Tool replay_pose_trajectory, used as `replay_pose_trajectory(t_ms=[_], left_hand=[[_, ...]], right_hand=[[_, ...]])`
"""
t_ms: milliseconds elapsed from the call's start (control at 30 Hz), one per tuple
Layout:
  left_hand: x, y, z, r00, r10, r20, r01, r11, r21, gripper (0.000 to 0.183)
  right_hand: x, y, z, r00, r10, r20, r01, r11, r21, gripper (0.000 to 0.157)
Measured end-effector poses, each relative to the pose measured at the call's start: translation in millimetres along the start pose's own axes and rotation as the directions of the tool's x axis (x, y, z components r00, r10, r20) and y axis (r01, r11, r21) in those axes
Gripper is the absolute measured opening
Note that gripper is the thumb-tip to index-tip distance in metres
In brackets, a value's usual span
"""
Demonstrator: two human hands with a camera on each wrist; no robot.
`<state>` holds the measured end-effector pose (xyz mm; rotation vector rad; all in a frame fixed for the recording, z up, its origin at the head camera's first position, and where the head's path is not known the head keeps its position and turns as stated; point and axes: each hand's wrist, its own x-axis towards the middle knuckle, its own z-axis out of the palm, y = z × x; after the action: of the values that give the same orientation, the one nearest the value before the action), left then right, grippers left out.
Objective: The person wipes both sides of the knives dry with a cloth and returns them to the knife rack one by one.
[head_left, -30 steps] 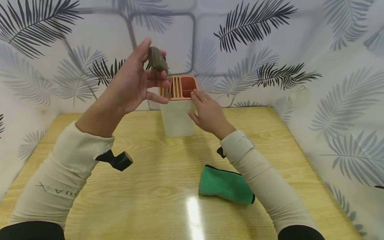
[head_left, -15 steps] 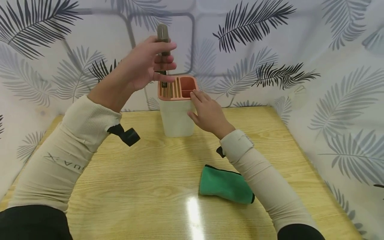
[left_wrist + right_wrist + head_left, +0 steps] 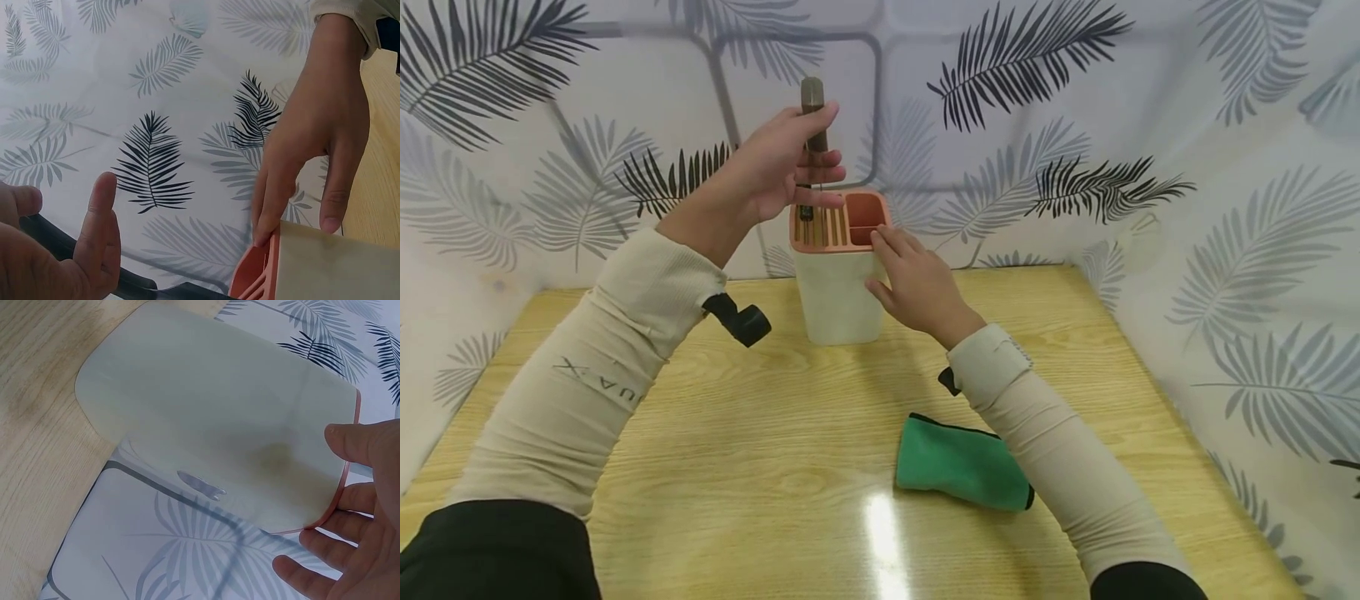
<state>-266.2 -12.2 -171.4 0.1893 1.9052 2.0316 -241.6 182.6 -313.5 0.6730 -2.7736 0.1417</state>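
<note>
My left hand [image 3: 778, 162] pinches the dark handle of a knife [image 3: 813, 90] between thumb and fingers, its other fingers stretched out. The knife stands upright over the slotted side of a white knife holder [image 3: 838, 296] with an orange top; my fingers partly hide it, and how deep its lower end sits I cannot tell. In the left wrist view the dark knife handle [image 3: 53, 237] runs behind the hand. My right hand [image 3: 921, 287] rests against the holder's right side, fingertips at the orange rim. In the right wrist view the thumb [image 3: 353, 442] lies over the pale wall.
A folded green cloth with black edging [image 3: 962, 462] lies on the wooden table [image 3: 760, 433], nearer me and to the right. Leaf-patterned fabric [image 3: 1000, 50] hangs behind and beside the table. A black-handled item [image 3: 806, 204] stands in the holder's left slots.
My left hand has moved slightly right, and the knife has swung from tilted to upright over the slots. My right hand stays at the holder's rim.
</note>
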Motion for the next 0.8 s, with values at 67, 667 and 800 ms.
replay_pose_trajectory(t_ms=[67, 667, 800], left_hand=[[4.2, -1.7, -1.3, 1.0, -0.018, -0.008, 0.018, 1.0, 0.004, 0.043], [30.0, -27.9, -3.0, 0.998, -0.067, -0.015, 0.067, 0.996, 0.052, 0.055], [32.5, -32.4, -2.9, 0.997, -0.078, -0.026, 0.08, 0.994, 0.071, 0.057]], right_hand=[[0, 1, -0.4, 1.0, -0.001, 0.003, 0.001, 1.0, -0.001, 0.064], [-2, 3, 0.7, 1.0, -0.012, -0.019, 0.012, 1.0, 0.006, 0.065], [-2, 2, 1.3, 1.0, -0.014, -0.023, 0.014, 1.0, -0.001, 0.066]])
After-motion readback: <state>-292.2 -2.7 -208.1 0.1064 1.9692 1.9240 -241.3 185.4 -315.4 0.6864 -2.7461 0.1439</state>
